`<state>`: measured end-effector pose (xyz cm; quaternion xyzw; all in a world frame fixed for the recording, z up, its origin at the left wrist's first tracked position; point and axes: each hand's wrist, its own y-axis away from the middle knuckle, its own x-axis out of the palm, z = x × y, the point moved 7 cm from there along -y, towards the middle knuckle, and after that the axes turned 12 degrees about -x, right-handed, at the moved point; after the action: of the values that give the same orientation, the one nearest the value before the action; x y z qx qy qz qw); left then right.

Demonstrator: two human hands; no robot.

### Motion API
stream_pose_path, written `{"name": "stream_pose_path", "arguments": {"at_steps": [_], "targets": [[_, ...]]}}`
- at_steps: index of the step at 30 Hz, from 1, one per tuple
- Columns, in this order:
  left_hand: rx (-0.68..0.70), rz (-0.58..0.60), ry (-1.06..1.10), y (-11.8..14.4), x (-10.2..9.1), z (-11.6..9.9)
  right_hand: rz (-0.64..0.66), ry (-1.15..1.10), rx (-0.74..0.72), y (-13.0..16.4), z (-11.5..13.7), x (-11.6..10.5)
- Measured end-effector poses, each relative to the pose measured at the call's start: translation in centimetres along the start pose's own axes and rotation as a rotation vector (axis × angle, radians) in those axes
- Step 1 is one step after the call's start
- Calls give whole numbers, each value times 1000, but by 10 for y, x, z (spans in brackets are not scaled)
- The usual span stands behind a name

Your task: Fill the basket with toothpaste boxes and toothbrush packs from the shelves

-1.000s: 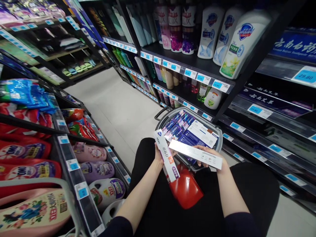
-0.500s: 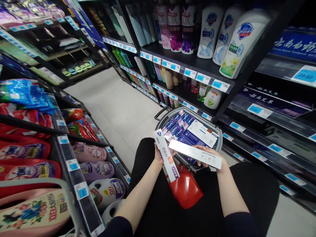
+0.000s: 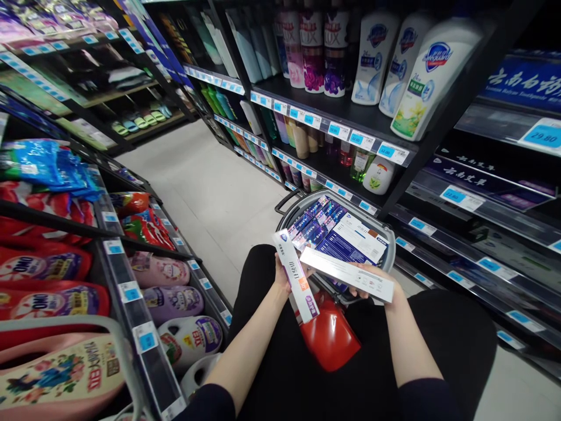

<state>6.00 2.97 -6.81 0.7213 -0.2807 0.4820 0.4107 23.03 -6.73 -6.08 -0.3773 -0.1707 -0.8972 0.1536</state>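
My left hand point(image 3: 281, 273) is closed around a long white toothpaste box point(image 3: 294, 275) with a purple and orange end, held tilted with its printed face up. In my right hand point(image 3: 380, 279) is a second white toothpaste box point(image 3: 346, 272), its mostly plain side with small icons showing. The inner ends of the two boxes come close together over my lap. Just beyond them stands a grey basket point(image 3: 389, 234), filled with blue and purple boxes point(image 3: 318, 221) and a white-and-blue box point(image 3: 363, 237). Below the boxes a glossy red object point(image 3: 331, 339) lies between my legs, partly covered.
Shelves of body wash bottles point(image 3: 432, 76) rise behind the basket. Shelves with price tags point(image 3: 464, 197) stand close on my right. To the left are laundry detergent bottles point(image 3: 173, 298) and bags point(image 3: 44, 166). A pale tiled floor point(image 3: 188, 175) runs between the shelves.
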Motion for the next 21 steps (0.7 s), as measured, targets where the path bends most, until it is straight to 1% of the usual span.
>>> {"name": "stream_pose_path", "arguments": {"at_steps": [6,10,14,21], "targets": [[1,-5,10,-1,-4,0,45,-18,-20,0,4,10],[-4,-8,9,-1,-7,0,54,-16,-2,1,2,8],[0,7,5,-1,-6,-1,67,-24,6,1,0,7],[-3,8,-21,0,-7,-1,78,-12,0,0,3,11]]}}
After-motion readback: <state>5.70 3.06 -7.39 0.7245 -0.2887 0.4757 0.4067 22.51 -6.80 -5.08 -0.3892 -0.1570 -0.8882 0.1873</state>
